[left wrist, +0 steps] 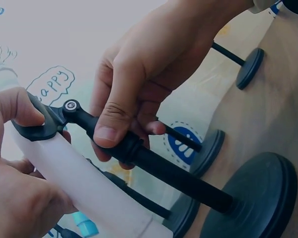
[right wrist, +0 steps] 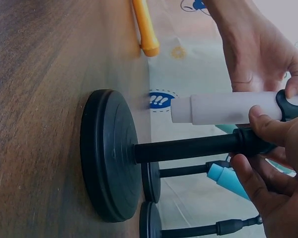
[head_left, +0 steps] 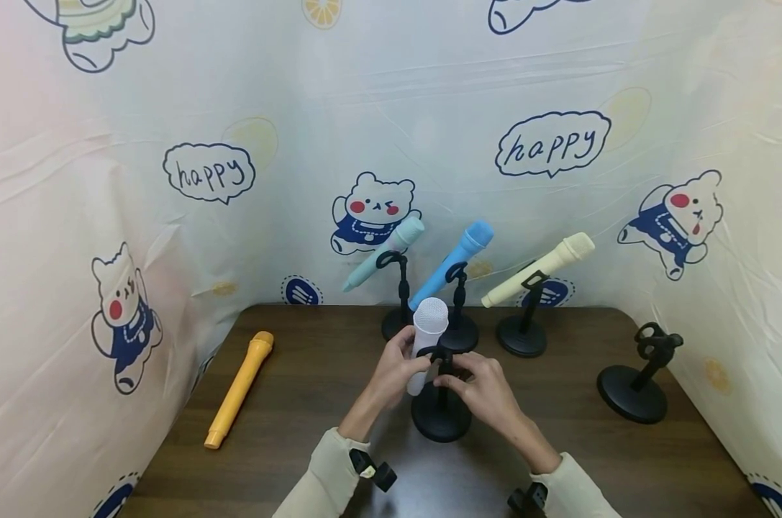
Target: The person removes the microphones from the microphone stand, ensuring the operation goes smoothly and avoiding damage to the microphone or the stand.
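White microphone [head_left: 428,335], in left fingers [head_left: 399,344]

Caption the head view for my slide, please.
Left hand holds a white cylindrical microphone at the black clip of a round-based black stand, which the right hand grips.

Head view: high, facing forward and down; wrist views: close, tipped, from opposite sides, sharing white microphone [left wrist: 84,173], black stand [right wrist: 111,156].
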The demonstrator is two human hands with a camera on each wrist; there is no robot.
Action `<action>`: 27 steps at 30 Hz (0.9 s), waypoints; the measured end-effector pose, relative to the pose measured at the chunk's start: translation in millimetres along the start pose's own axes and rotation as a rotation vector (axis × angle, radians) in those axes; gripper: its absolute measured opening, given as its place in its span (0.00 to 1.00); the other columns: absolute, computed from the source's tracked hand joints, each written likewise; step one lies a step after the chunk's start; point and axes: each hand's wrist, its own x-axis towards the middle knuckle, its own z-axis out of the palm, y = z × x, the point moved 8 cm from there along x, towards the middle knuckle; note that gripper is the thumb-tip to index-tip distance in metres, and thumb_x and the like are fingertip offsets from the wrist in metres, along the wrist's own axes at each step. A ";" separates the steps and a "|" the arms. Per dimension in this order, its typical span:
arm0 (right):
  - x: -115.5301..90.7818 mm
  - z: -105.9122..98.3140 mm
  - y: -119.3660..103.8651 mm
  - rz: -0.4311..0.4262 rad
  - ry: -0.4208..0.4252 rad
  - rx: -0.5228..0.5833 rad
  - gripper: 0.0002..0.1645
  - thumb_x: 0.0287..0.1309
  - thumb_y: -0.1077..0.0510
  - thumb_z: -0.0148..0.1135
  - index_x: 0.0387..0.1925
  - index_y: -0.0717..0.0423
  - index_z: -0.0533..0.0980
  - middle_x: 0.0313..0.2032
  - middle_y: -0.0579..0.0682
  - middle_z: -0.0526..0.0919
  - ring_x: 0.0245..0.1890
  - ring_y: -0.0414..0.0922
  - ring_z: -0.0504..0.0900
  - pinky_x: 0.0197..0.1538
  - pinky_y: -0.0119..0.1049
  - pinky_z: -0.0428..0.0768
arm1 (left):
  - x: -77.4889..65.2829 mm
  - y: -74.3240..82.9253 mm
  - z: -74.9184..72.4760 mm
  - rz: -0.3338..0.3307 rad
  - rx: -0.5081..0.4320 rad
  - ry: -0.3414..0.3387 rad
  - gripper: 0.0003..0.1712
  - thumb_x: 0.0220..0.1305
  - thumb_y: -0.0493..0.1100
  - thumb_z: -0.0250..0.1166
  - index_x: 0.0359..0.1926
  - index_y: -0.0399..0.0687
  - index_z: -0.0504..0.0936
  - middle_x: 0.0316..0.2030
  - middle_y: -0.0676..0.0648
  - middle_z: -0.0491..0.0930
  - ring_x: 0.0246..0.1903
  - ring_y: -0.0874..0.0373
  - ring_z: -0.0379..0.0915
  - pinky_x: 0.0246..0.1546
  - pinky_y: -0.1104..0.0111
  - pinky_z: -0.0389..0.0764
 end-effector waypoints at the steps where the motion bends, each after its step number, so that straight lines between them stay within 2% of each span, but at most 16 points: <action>1: 0.1 0.0 -0.1 -0.002 -0.001 -0.001 0.11 0.58 0.59 0.80 0.44 0.52 0.89 0.41 0.46 0.91 0.41 0.42 0.88 0.45 0.47 0.91 | -0.1 -0.8 0.2 -0.002 -0.016 0.000 0.36 0.59 0.29 0.60 0.70 0.31 0.68 0.67 0.33 0.71 0.64 0.43 0.68 0.72 0.41 0.65; 8: 0.6 0.6 -0.8 -0.009 0.005 -0.006 0.11 0.59 0.59 0.80 0.43 0.55 0.89 0.41 0.48 0.91 0.41 0.45 0.89 0.43 0.48 0.91 | -0.2 -10.6 2.4 -0.011 -0.148 0.013 0.43 0.55 0.28 0.57 0.75 0.31 0.64 0.67 0.37 0.68 0.62 0.47 0.65 0.64 0.56 0.65; 15: 0.2 1.5 -1.7 -0.009 0.006 -0.004 0.12 0.58 0.58 0.80 0.44 0.51 0.89 0.42 0.46 0.91 0.41 0.43 0.89 0.42 0.35 0.89 | -1.9 -23.1 5.6 0.007 -0.275 0.002 0.38 0.56 0.27 0.55 0.71 0.30 0.63 0.60 0.40 0.68 0.58 0.52 0.67 0.64 0.59 0.71; 20: -0.5 1.4 0.3 0.007 0.009 -0.008 0.12 0.58 0.58 0.80 0.44 0.50 0.90 0.42 0.46 0.91 0.41 0.40 0.88 0.42 0.31 0.88 | -1.3 -23.0 6.0 0.030 -0.268 -0.002 0.39 0.55 0.27 0.55 0.71 0.29 0.64 0.59 0.41 0.69 0.58 0.53 0.69 0.64 0.61 0.72; 27: -0.1 0.9 2.2 0.026 0.016 -0.010 0.13 0.58 0.59 0.80 0.45 0.51 0.90 0.42 0.46 0.91 0.40 0.39 0.89 0.42 0.31 0.88 | -1.5 -21.8 6.4 0.013 -0.273 -0.005 0.43 0.55 0.27 0.55 0.75 0.32 0.62 0.63 0.38 0.67 0.59 0.53 0.68 0.64 0.61 0.71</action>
